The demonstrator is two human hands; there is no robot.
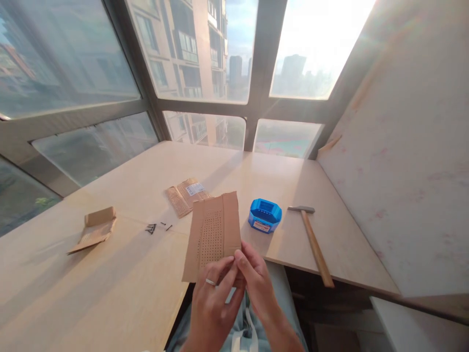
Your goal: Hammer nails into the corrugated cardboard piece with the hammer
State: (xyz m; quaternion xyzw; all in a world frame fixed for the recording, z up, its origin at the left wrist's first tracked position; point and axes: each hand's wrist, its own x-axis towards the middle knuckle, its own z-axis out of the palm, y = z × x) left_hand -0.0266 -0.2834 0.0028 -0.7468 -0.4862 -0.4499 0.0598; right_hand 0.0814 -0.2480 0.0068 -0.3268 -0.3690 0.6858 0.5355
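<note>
Both my hands hold up a flat piece of brown cardboard [214,234] punched with many small holes, upright in front of me. My left hand [210,303], with a ring on one finger, pinches its bottom edge. My right hand [256,283] grips the same bottom edge just to the right, fingers closed on it. The two hands touch each other.
On the pale wooden tabletop [110,283] lie a blue plastic box [264,215], a hammer [313,242] near the right edge, several small dark nails [156,227], a perforated cardboard piece [186,195] and a folded cardboard scrap [94,229]. Windows stand behind; a white wall [410,161] rises at right.
</note>
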